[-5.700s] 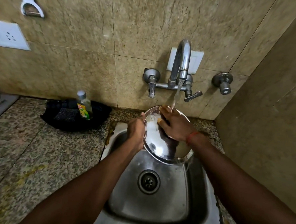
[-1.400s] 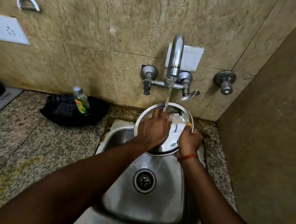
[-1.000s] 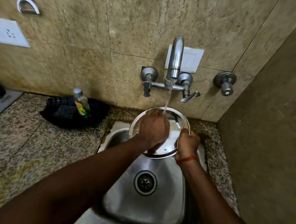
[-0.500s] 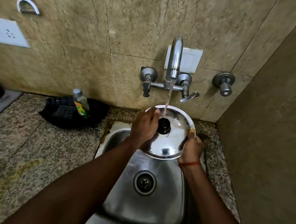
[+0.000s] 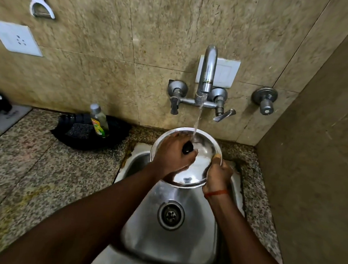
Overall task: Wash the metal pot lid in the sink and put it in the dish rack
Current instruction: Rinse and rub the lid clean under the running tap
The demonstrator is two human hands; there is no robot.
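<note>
The round metal pot lid (image 5: 203, 154) is held over the steel sink (image 5: 174, 244), top side up, with its black knob (image 5: 187, 148) under the running stream from the tap (image 5: 206, 72). My left hand (image 5: 172, 154) lies across the lid's left half, fingers curled around the knob. My right hand (image 5: 217, 175) grips the lid's right rim, thumb on the edge; a red thread circles that wrist. The lid's lower left part is hidden by my left hand. No dish rack shows in this view.
A black tray (image 5: 91, 135) with a dark scrub pad and a small dish-soap bottle (image 5: 98, 121) sits on the granite counter (image 5: 34, 174) left of the sink. A tiled wall stands close on the right. Tap handles (image 5: 176, 97) project from the back wall.
The lid was flipped from underside up to knob side up about half a second ago. Since then my left hand has slid from the lid's left rim onto the knob. Water keeps running.
</note>
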